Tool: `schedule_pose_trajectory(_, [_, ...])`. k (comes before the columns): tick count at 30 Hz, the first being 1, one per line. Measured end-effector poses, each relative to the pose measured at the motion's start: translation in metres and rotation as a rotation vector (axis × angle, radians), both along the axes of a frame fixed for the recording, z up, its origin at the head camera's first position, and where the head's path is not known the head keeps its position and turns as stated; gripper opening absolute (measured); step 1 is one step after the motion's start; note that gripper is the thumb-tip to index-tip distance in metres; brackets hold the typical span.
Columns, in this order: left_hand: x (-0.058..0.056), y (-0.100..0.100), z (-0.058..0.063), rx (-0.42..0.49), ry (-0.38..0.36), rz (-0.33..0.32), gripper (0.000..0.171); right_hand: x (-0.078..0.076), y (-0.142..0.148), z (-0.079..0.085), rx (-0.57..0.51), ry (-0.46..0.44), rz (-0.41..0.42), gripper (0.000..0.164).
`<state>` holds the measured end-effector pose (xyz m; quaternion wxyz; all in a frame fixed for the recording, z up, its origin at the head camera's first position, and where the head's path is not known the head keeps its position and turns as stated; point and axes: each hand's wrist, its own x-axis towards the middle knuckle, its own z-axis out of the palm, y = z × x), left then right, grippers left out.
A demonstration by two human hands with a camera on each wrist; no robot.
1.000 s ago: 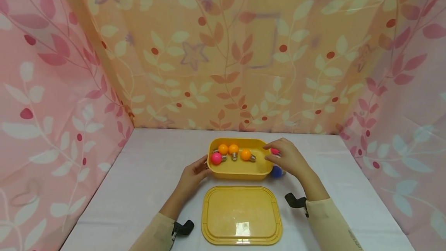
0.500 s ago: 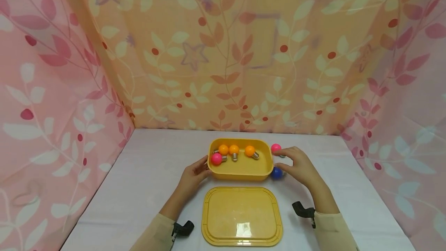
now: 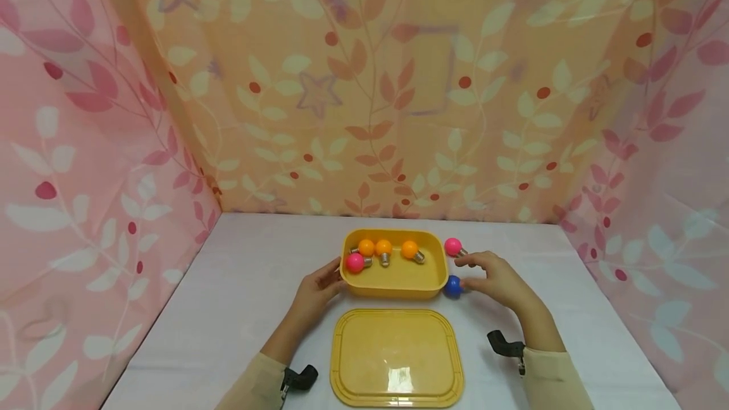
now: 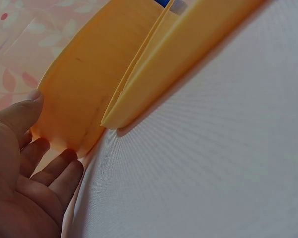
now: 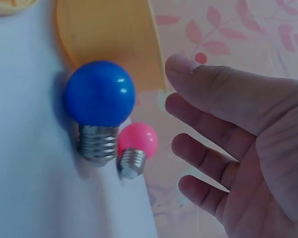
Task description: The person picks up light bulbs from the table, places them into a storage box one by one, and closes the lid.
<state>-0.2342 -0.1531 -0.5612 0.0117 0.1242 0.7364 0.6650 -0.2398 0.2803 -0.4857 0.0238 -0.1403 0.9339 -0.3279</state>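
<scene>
My left hand (image 3: 316, 286) rests against the left end of a yellow plastic box (image 3: 398, 285). In the left wrist view, its thumb and loosely bent fingertips touch the outside of the end wall, not curled round it. Inside the box lie several bulbs: a pink bulb (image 3: 355, 263) and orange bulbs (image 3: 409, 249). To the right of the box, my right hand (image 3: 501, 278) hovers with fingers spread and holds nothing. Nearest to it are a blue bulb (image 5: 100, 94), by the box's near right corner, and a pink bulb (image 5: 137, 141) farther back. Both have silver screw bases.
A yellow lid (image 3: 397, 359) lies flat in front of the box on the white tabletop (image 3: 256, 245). Patterned cloth (image 3: 364, 81) hangs behind and along both sides. Each wrist carries a black camera mount (image 3: 505, 343).
My right hand has moved from over the box's right rim to the right and nearer me, beside the blue bulb. The rightmost orange bulb has rolled slightly. My left hand stays put.
</scene>
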Motion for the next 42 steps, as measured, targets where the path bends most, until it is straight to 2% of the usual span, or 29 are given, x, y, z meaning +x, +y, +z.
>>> schedule_pose_trajectory(3, [0.001, 0.0, 0.0, -0.005, -0.001, 0.007, 0.062, -0.002, 0.002, -0.006, -0.023, -0.067, 0.025, 0.043])
schedule_pose_trajectory(6, [0.001, 0.0, -0.001, -0.008, -0.006, 0.01, 0.062, -0.002, 0.003, -0.012, -0.032, -0.096, 0.047, 0.042])
schedule_pose_trajectory(16, [0.002, 0.001, 0.003, -0.009, -0.01, 0.013, 0.063, -0.008, 0.005, -0.023, -0.023, -0.094, 0.068, 0.044])
schedule_pose_trajectory(21, [0.002, 0.002, 0.003, -0.003, -0.008, 0.012, 0.063, -0.009, 0.005, -0.027, -0.032, -0.116, 0.054, 0.044])
schedule_pose_trajectory(35, [0.0, 0.001, 0.001, -0.005, 0.0, 0.007, 0.064, -0.01, 0.003, -0.029, -0.003, -0.127, 0.017, 0.044])
schedule_pose_trajectory(42, [0.0, 0.001, 0.001, -0.001, -0.012, 0.005, 0.064, -0.008, 0.008, -0.023, 0.011, -0.122, -0.026, 0.047])
